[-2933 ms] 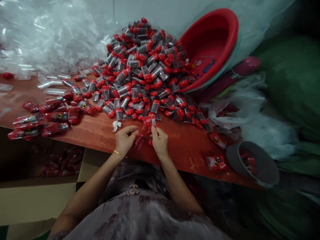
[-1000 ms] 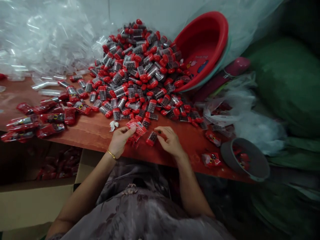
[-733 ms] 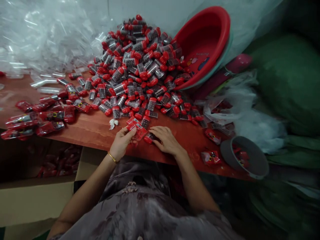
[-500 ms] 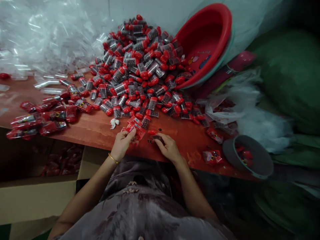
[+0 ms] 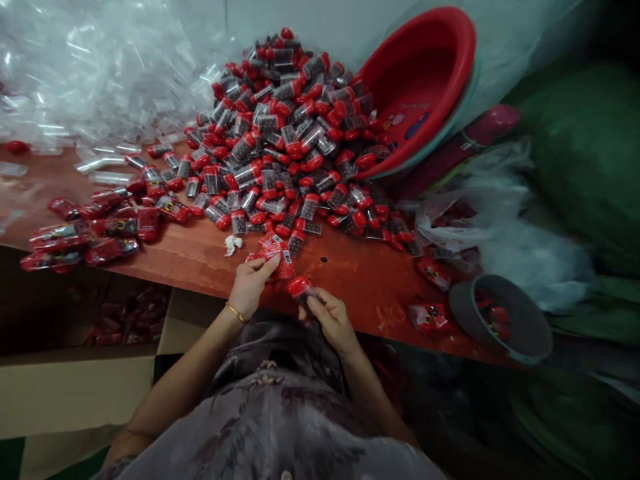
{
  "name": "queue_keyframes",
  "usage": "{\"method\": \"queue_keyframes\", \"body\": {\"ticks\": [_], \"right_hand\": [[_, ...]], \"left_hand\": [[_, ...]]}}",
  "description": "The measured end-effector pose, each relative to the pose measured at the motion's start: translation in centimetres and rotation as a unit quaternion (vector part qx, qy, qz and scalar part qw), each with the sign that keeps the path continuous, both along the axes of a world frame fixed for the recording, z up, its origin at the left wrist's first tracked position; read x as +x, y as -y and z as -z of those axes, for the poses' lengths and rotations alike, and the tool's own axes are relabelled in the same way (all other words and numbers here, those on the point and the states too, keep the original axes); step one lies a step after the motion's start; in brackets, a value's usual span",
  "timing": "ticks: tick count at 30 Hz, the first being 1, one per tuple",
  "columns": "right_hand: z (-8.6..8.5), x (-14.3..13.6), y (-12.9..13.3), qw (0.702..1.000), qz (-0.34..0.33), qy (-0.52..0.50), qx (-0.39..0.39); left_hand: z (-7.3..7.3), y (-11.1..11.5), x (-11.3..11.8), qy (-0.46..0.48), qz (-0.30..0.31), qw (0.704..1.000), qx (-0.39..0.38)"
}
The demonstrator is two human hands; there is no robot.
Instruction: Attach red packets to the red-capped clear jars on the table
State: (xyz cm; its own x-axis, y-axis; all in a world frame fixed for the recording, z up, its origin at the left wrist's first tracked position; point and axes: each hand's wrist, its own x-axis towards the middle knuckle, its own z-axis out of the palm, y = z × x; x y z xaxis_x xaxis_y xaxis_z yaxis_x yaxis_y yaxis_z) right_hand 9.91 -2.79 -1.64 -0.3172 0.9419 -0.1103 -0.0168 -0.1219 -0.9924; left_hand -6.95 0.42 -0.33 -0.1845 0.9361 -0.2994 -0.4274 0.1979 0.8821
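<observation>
And up it comes: the right hand (image 5: pixel 333 319) has just lifted a red-capped tube (image 5: pixel 300 287) off the tabletop (image 5: pixel 360 280), where it lay under the fingers half a second ago. So both hands now carry something, and the tube and the flat red pieces look close enough to be brought together easily.

The right hand pinches the tube's dark body between thumb and curled fingers, red cap leading, tilted away from the body and toward the left. The right forearm reaches in from the near edge, wrist low.

Just beyond, the left hand (image 5: pixel 250 283), gold bracelet (image 5: pixel 235 312) at the wrist, grips the fan of flat red printed pieces (image 5: pixel 285 267), thumb on top, fingers tucked beneath; whether every piece is held or some rest on the table, I cannot tell. Tube and pieces are near each other, apart.

Past the hands, a crumpled white scrap (image 5: pixel 233 245) sits on the left and a dark speck (image 5: pixel 323 259) on the right. Behind rises the heap of red-capped tubes (image 5: pixel 270 180), spilling from the tipped red basin (image 5: pixel 420 87) against the pale wall.
</observation>
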Motion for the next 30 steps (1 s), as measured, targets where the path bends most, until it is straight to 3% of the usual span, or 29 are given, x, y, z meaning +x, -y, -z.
{"method": "queue_keyframes", "body": {"ticks": [3, 7, 13, 19, 22, 24, 26, 28, 30], "right_hand": [[-0.1, -0.5, 0.4, 1.0, -0.014, 0.019, -0.007], [0.5, -0.8, 0.6, 1.0, -0.002, 0.025, -0.003], [1.4, -1.4, -0.6, 0.978, 0.191, -0.074, -0.052], [0.9, -3.4, -2.4, 0.952, 0.245, -0.165, -0.083], [0.9, -3.8, -2.7, 0.946, 0.267, -0.166, -0.083], [1.0, -3.8, -3.0, 0.944, 0.286, -0.15, -0.07], [1.1, -3.6, -3.3, 0.943, 0.298, -0.135, -0.056], [1.1, -3.6, -3.6, 0.943, 0.301, -0.13, -0.049], [1.0, -3.7, -3.9, 0.943, 0.302, -0.135, -0.047]], "left_hand": [[0.0, 0.1, 0.5, 0.011, -0.005, 1.0, -0.01], [0.5, 0.3, 0.8, -0.055, -0.046, 0.997, -0.001], [0.5, 1.6, 1.1, -0.192, 0.032, 0.978, 0.078], [1.2, 2.4, 2.9, -0.23, 0.061, 0.963, 0.13], [1.0, 1.8, 1.3, -0.277, 0.045, 0.951, 0.131], [0.8, 0.7, -1.2, -0.368, -0.005, 0.921, 0.124], [1.0, -0.8, -4.3, -0.515, -0.061, 0.848, 0.11], [1.7, -2.4, -7.0, -0.628, -0.075, 0.77, 0.08], [2.7, -3.6, -8.8, -0.682, -0.055, 0.726, 0.064]]}}
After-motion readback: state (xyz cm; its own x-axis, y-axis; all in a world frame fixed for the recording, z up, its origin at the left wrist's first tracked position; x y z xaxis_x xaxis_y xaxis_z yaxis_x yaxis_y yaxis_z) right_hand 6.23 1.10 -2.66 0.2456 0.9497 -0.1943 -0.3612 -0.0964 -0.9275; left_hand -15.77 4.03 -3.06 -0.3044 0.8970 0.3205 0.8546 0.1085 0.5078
